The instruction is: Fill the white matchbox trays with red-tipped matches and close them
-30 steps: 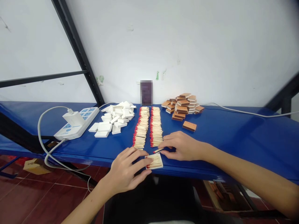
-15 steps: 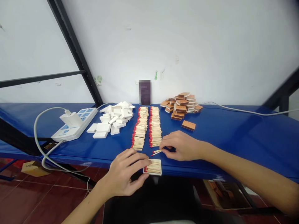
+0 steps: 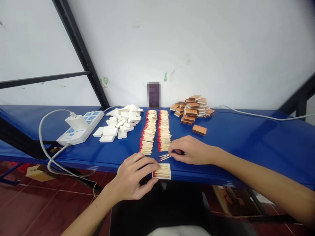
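Note:
My left hand (image 3: pixel 133 177) grips a small white tray (image 3: pixel 162 171) partly filled with red-tipped matches, at the near edge of the blue table (image 3: pixel 246 147). My right hand (image 3: pixel 189 150) pinches a few loose matches (image 3: pixel 164 157) lying on the table just beyond the tray, at the near end of two long rows of matches (image 3: pixel 156 131).
A pile of empty white trays (image 3: pixel 120 124) lies left of the rows. Brown matchbox sleeves (image 3: pixel 193 109) are stacked at the right rear, with one sleeve (image 3: pixel 199 130) lying apart. A white power strip (image 3: pixel 80 127) with its cable sits at the far left. A dark blurred object (image 3: pixel 154 95) stands against the wall.
My right hand has pulled a few matches out of the right row toward the tray. My left hand stays on the tray.

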Available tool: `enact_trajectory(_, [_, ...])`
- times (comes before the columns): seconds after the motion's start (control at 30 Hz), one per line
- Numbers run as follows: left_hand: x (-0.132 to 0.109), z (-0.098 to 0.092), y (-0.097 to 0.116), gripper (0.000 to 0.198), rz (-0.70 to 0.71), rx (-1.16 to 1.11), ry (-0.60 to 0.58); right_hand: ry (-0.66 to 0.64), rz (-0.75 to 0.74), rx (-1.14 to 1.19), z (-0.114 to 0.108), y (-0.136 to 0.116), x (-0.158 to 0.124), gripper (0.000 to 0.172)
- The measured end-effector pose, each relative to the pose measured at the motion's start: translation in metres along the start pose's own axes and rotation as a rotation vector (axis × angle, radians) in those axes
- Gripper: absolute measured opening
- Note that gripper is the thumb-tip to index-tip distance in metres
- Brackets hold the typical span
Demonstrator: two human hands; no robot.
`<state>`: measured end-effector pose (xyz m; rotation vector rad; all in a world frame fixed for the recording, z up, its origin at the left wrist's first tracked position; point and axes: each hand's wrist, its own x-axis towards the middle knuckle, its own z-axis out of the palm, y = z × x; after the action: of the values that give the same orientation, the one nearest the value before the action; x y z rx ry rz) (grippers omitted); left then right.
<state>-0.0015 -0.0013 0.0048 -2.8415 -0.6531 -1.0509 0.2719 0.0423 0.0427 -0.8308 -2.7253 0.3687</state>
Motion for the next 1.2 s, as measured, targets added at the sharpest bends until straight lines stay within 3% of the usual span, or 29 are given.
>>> enact_trajectory(0.4, [-0.002,0.002,0.0,0.021,-0.028,-0.003,-0.014,0.002,-0.028,-0.04,0.003,-0.003,0.001,0.027])
enact_trajectory(0.57, [-0.001,0.003,0.0,0.028,-0.041,0.029,0.018,-0.015,-0.027,0.035,0.003,-0.004,0.003,0.024])
enact_trajectory(0.83, [-0.002,0.004,0.001,0.033,-0.051,0.062,0.062,-0.148,0.17,0.006,-0.01,-0.007,0.0,0.005])
enact_trajectory(1.2, [-0.001,0.007,-0.001,0.036,-0.08,0.086,0.063,-0.19,0.14,-0.158,-0.011,-0.008,-0.003,0.012])
